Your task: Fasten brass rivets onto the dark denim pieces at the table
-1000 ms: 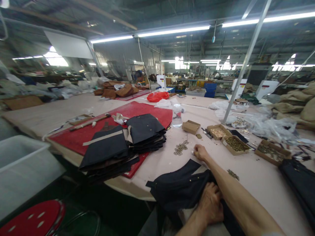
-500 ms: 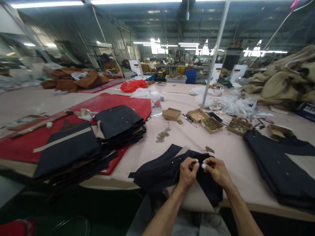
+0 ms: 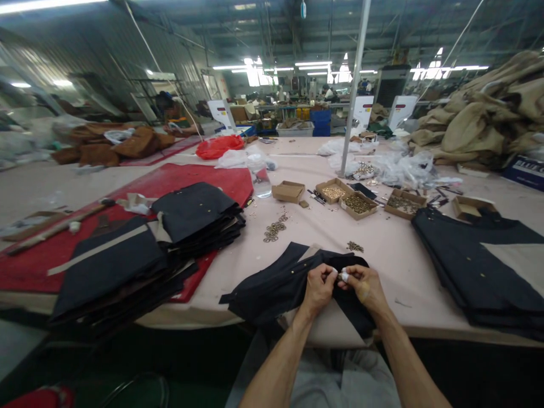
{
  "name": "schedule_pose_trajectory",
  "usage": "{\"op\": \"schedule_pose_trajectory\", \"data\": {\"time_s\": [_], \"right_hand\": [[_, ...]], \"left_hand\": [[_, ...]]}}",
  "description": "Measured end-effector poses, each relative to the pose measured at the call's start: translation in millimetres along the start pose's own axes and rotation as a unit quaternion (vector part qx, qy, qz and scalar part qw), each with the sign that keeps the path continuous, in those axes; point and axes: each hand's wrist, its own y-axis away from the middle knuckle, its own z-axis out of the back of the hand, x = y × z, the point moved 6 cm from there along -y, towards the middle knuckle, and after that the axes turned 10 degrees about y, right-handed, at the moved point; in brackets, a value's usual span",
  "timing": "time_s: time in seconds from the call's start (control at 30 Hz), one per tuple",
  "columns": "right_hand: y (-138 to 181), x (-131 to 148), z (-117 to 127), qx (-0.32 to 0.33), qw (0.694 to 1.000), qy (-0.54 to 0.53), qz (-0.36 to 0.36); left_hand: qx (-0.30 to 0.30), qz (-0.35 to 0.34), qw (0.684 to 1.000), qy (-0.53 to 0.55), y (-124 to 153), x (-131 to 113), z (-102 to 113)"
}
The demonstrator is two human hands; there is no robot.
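Note:
A dark navy cloth piece (image 3: 272, 283) with beige patches and small metal studs lies at the table's front edge, partly bunched up. Over its right part, my left hand (image 3: 318, 290) pinches with thumb and fingers; what sits between them is too small to tell. My right hand (image 3: 364, 286) is closed in a pinch close against it, with a tiny brassy glint at its fingertips. White wrapping covers some fingertips of both hands. Just beyond them lies a little heap of small metal fittings (image 3: 355, 247), and farther left a scatter of metal rings (image 3: 274, 228).
Dark cloth stacks (image 3: 114, 260) stand on a red sheet (image 3: 187, 177) at left; another dark stack (image 3: 480, 272) is at right. Small cardboard boxes (image 3: 359, 205) of metal parts line the middle. A metal pole (image 3: 353, 96) rises behind them. A hammer (image 3: 63, 225) lies far left.
My hands have come together, closing the small gap between their fingertips. The whole view has shifted slightly, and the cloth stays under my hands.

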Motion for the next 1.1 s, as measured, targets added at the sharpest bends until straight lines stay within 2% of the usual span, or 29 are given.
{"op": "schedule_pose_trajectory", "data": {"time_s": [0.17, 0.23, 0.33, 0.43, 0.53, 0.63, 0.73, 0.87, 1.1], "right_hand": [[1.7, -2.6, 20.3, -0.061, 0.998, -0.006, -0.024], [1.3, 7.6, 33.4, -0.102, 0.994, 0.036, 0.024], [2.4, 25.2, 46.3, -0.152, 0.972, 0.132, 0.119], [0.8, 19.7, 38.1, -0.111, 0.977, 0.156, 0.095], [2.2, 5.1, 14.6, -0.028, 0.994, 0.099, 0.037], [6.6, -1.5, -3.5, 0.011, 0.999, 0.04, 0.008], [8.9, -4.8, -7.5, 0.017, 1.0, -0.018, -0.02], [8.3, -14.3, -0.3, 0.002, 0.994, -0.085, -0.065], [6.4, -21.0, 4.7, -0.01, 0.992, -0.105, -0.07]], "left_hand": [[0.002, 0.012, 0.999, 0.031, -3.0, 0.7, -2.7], [0.003, 0.015, 0.999, 0.047, -3.0, 0.4, -3.0], [0.002, 0.02, 0.998, 0.056, -2.0, 1.5, -2.4], [0.003, 0.027, 0.998, 0.057, -0.7, 5.1, -1.6], [0.011, 0.031, 0.998, 0.063, -0.2, 9.0, -2.0], [0.016, 0.026, 0.996, 0.08, -0.5, 10.0, -2.5], [0.023, 0.012, 0.994, 0.103, -1.4, 7.2, -2.0], [0.044, -0.01, 0.993, 0.113, -2.0, 1.5, -0.9], [0.053, -0.026, 0.994, 0.087, -1.0, -0.1, 0.5]]}}
